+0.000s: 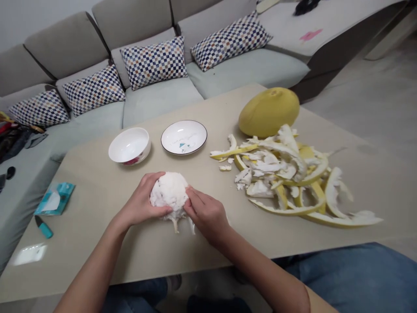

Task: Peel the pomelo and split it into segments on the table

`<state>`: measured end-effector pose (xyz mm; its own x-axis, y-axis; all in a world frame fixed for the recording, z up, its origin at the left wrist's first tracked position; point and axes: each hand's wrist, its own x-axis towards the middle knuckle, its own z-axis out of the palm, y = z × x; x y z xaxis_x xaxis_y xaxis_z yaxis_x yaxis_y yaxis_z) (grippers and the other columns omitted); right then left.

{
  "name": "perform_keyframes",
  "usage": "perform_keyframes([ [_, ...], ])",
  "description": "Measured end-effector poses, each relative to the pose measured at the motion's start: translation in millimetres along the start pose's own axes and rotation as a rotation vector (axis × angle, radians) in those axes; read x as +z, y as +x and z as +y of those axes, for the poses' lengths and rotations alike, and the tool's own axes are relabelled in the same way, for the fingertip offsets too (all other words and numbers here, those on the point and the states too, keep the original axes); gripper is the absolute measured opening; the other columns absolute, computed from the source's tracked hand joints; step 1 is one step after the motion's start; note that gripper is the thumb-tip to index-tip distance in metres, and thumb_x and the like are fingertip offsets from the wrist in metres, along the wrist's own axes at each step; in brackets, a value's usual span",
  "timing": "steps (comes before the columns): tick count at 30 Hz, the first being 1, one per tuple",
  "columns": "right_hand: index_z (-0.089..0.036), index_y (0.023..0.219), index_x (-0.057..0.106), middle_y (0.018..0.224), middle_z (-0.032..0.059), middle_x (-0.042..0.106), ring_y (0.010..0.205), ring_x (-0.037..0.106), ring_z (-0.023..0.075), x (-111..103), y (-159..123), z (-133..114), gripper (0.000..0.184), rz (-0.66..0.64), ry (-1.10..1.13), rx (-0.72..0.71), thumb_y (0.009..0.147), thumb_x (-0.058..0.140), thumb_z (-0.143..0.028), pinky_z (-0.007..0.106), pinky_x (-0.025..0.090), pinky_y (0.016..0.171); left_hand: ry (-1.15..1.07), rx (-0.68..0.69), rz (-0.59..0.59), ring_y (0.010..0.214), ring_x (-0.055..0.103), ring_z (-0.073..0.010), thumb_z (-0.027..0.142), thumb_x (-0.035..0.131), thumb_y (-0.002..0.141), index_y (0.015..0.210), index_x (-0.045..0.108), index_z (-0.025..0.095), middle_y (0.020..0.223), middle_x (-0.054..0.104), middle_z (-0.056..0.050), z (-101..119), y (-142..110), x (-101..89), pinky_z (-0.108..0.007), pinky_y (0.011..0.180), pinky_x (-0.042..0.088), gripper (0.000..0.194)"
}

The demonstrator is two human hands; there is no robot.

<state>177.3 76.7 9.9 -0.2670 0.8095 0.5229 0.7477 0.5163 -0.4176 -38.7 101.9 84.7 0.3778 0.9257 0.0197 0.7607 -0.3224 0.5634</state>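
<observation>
A peeled pomelo (170, 191), round and covered in ragged white pith, is held low over the near middle of the table. My left hand (145, 198) wraps round its left side, thumb toward the front and fingers behind. At its right side my right hand (205, 211) is closed in a pinch against the pith; the fingertips are partly hidden. Loose strips of pith hang or lie just below the fruit.
A white bowl (130, 145) and a dark-rimmed plate (198, 134) stand beyond my hands. To the right lie a heap of yellow peel (289, 174) and a whole pomelo (269, 112). Tissues (63, 195) and a teal-handled knife (44, 228) lie left. A cushioned sofa (159, 102) stands behind the table.
</observation>
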Motion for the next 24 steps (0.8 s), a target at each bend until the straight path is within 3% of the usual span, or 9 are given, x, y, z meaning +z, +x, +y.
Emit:
perform_keyframes([
  [4, -0.012, 0.111, 0.071, 0.109, 0.0113, 0.077, 0.088, 0.073, 0.0198, -4.7, 1.5, -0.7, 0.03, 0.138, -0.074, -0.04, 0.089, 0.051, -0.014, 0.027, 0.056, 0.075, -0.004, 0.0, -0.016, 0.136, 0.042, -0.0329, 0.042, 0.08, 0.071, 0.141, 0.037, 0.029, 0.142, 0.043, -0.011, 0.5, 0.3, -1.5, -0.052, 0.116, 0.033, 0.084],
  [9, -0.013, 0.1, 0.072, 0.09, 0.008, 0.078, 0.072, 0.071, 0.0176, -6.0, 7.1, -1.7, 0.024, 0.178, -0.091, -0.033, 0.086, 0.053, -0.011, 0.025, 0.049, 0.062, -0.015, 0.014, -0.005, 0.136, 0.043, -0.0309, 0.039, 0.08, 0.071, 0.141, 0.038, 0.029, 0.141, 0.044, -0.01, 0.6, -1.0, -1.1, -0.05, 0.117, 0.033, 0.082],
  [12, -0.016, 0.087, 0.073, 0.075, 0.0047, 0.075, 0.064, 0.068, 0.0163, -2.8, 11.4, 0.2, 0.021, 0.192, 0.05, 0.037, 0.085, 0.052, -0.011, 0.025, 0.047, 0.061, -0.032, -0.015, 0.013, 0.135, 0.043, -0.0319, 0.04, 0.08, 0.071, 0.141, 0.038, 0.028, 0.141, 0.044, -0.011, 2.0, -1.4, -0.1, -0.051, 0.116, 0.033, 0.082],
  [16, -0.019, 0.085, 0.074, 0.076, 0.0039, 0.075, 0.066, 0.068, 0.0165, -7.9, 18.1, 12.2, 0.021, 0.202, 0.218, 0.172, 0.085, 0.053, -0.014, 0.025, 0.049, 0.065, -0.04, -0.017, 0.023, 0.136, 0.042, -0.033, 0.041, 0.08, 0.07, 0.14, 0.04, 0.027, 0.14, 0.044, -0.012, 3.7, -3.8, 1.2, -0.052, 0.116, 0.034, 0.082],
  [21, -0.018, 0.097, 0.077, 0.075, 0.0065, 0.075, 0.061, 0.066, 0.0189, -58.3, 26.3, 68.7, 0.025, 0.363, 0.046, 0.368, 0.089, 0.054, -0.025, 0.03, 0.05, 0.063, -0.061, -0.008, 0.018, 0.137, 0.04, -0.0316, 0.042, 0.08, 0.07, 0.142, 0.037, 0.029, 0.142, 0.04, -0.011, -6.7, -12.7, 2.7, -0.052, 0.118, 0.031, 0.084],
  [24, -0.019, 0.107, 0.076, 0.095, 0.0115, 0.076, 0.078, 0.068, 0.0237, -97.2, 25.5, 112.3, 0.028, 0.379, -0.18, 0.353, 0.091, 0.056, -0.03, 0.034, 0.05, 0.07, -0.082, -0.01, 0.034, 0.138, 0.039, -0.0319, 0.045, 0.08, 0.07, 0.143, 0.036, 0.03, 0.144, 0.039, -0.01, -15.3, -16.8, 3.3, -0.052, 0.118, 0.03, 0.086],
])
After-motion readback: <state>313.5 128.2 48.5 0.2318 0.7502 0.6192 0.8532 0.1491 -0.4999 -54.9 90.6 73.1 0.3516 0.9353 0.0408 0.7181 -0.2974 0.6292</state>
